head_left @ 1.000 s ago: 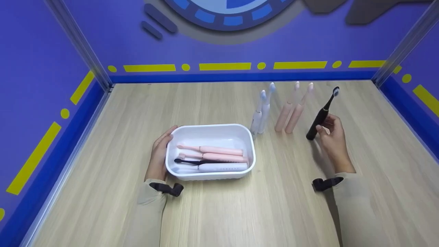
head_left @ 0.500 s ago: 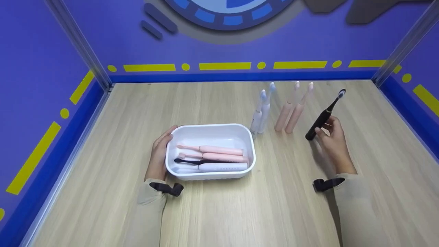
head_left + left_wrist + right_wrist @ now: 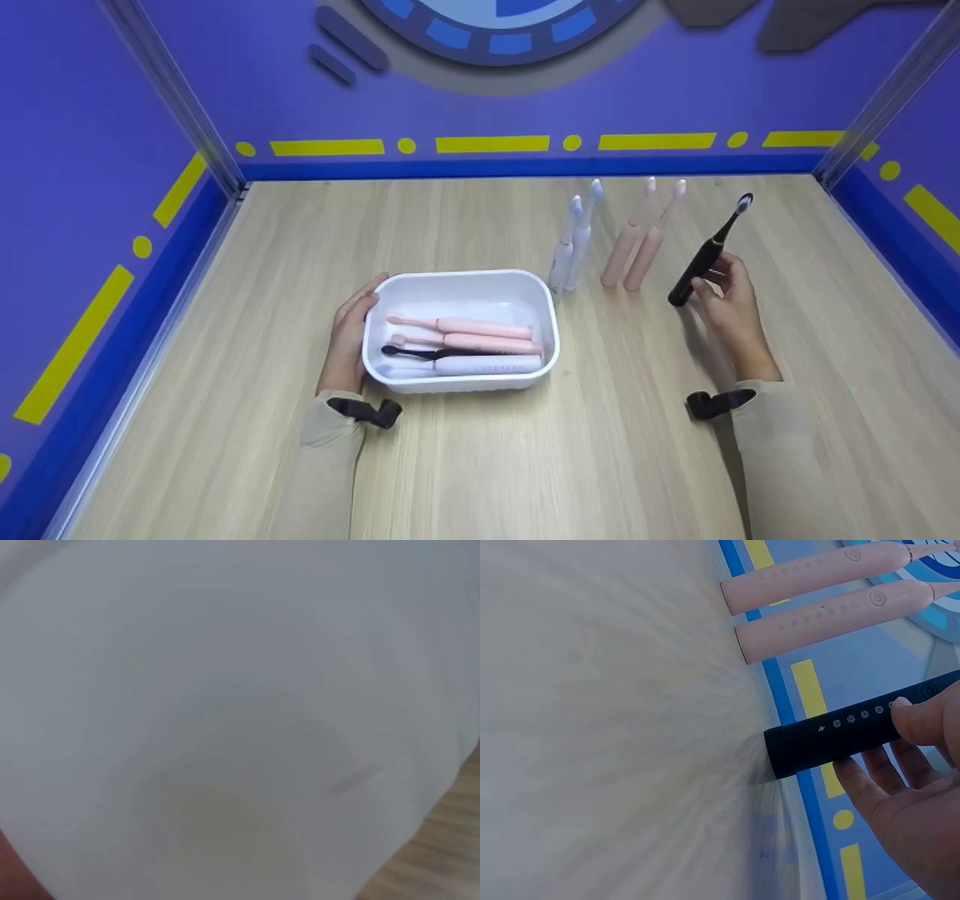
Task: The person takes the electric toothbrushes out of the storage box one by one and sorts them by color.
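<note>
While the right hand point(image 3: 731, 316) pinches a black electric toothbrush point(image 3: 699, 262), thumb on the button side and fingers behind, we see its base at or very near the surface point(image 3: 465, 480) and its head pointing to 1 o'clock. It lies between 2 and 3 o'clock of the white plastic bin point(image 3: 461, 385). 2 pink electric toothbrushes point(image 3: 644, 259) stand at the right hand's 10 o'clock, and 2 white electric toothbrushes point(image 3: 580, 251) stand just beside the bin's 2 o'clock corner. The left hand point(image 3: 346, 330) rests against the bin's 9 o'clock end; we cannot tell how far its fingers curl. Inside, 2 pink brushes point(image 3: 491, 343), 1 black brush point(image 3: 409, 352) and 1 white brush point(image 3: 487, 365) lie with heads toward 9 o'clock.

For steadiness, we would hold the handle low, square its narrow base on the surface and balance thumb against fingers, since uneven pressure could tip it toward the pink neighbours at 9 o'clock. We would press the bin only lightly, lest it slide into the white pair.
</note>
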A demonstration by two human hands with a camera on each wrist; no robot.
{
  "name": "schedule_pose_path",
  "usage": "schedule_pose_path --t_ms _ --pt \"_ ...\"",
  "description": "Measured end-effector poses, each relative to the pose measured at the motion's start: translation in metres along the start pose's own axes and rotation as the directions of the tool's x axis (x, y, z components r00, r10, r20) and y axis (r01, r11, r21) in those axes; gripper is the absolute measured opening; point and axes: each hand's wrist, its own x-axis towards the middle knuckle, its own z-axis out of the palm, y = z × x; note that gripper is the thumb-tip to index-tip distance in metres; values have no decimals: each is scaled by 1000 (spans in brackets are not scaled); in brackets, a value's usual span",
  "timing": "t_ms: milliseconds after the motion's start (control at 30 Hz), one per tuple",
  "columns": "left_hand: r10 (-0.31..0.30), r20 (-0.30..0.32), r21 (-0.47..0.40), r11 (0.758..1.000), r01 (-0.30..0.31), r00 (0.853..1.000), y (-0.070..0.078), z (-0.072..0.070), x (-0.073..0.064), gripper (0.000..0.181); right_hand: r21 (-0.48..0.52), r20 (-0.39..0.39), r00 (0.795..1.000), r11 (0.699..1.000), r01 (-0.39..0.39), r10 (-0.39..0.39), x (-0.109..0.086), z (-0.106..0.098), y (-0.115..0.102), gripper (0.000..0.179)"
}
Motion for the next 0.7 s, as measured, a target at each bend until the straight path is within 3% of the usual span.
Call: schedule_pose_path --t_ms 267,433,700 --pt "10 -17 16 1000 -10 1000 0 1 0 43 28 1 1000 999 -27 27 -3 -2 -4 58" --pt "6 -23 10 1000 -5 1000 -1 0 0 43 87 -77 996 995 -40 47 -5 -4 -9 66" --pt "0 -23 64 998 1 1000 -1 0 0 42 256 -253 967 961 101 -34 -6 -4 -16 61"
